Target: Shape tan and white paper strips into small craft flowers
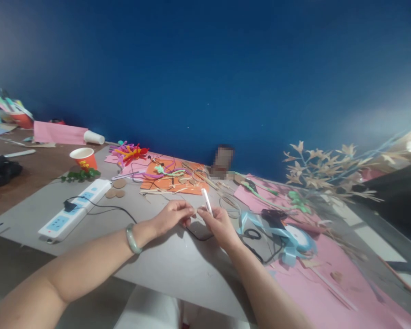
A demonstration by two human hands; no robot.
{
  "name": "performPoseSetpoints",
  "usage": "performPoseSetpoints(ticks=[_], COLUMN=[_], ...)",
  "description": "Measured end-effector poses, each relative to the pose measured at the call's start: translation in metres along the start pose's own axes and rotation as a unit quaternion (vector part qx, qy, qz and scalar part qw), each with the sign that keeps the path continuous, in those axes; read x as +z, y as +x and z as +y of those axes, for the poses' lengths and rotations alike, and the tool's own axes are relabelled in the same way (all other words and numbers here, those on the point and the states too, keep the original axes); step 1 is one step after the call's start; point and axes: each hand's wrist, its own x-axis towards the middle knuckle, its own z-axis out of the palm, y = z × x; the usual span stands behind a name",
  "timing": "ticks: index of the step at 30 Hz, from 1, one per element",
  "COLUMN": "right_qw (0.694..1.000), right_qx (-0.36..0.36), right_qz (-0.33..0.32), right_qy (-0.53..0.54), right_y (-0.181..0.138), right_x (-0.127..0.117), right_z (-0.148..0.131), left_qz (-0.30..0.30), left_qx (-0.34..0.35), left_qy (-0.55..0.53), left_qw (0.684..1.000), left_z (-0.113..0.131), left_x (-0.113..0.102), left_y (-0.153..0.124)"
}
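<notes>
My right hand is closed around a slim white pen-like tool, its end pointing up and away from me. Just left of it, my left hand is pinched, thumb against fingers, with a green bangle on the wrist. The fingertips of both hands nearly meet above the grey board. Whatever the left fingers pinch is too small to make out. A thin black cord passes under the hands.
Left of my hands lies a white power strip with a plug in it, beside wooden discs and a red paper cup. An orange sheet with scraps lies ahead. To the right are a light-blue device, pink paper and dried flowers.
</notes>
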Motion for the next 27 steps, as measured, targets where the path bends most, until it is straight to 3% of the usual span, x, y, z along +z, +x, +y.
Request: performPoseSetpoints(ticks=[4, 18, 27], right_qw=[1.000, 0.998, 0.999], right_qx=[-0.008, -0.009, -0.010], right_qz=[-0.005, 0.010, -0.019], right_qy=[-0.018, -0.058, -0.024], right_y=[0.001, 0.004, 0.003], right_x=[-0.002, -0.002, -0.008], right_z=[0.002, 0.006, 0.004], left_qz=[-0.028, 0.014, 0.013], left_qx=[-0.011, 0.015, -0.032], left_qy=[-0.007, 0.062, -0.022], left_qw=[1.000, 0.998, 0.999], left_z=[-0.001, -0.010, -0.003], left_x=[-0.001, -0.006, -0.002], left_y=[0.000, 0.005, 0.004])
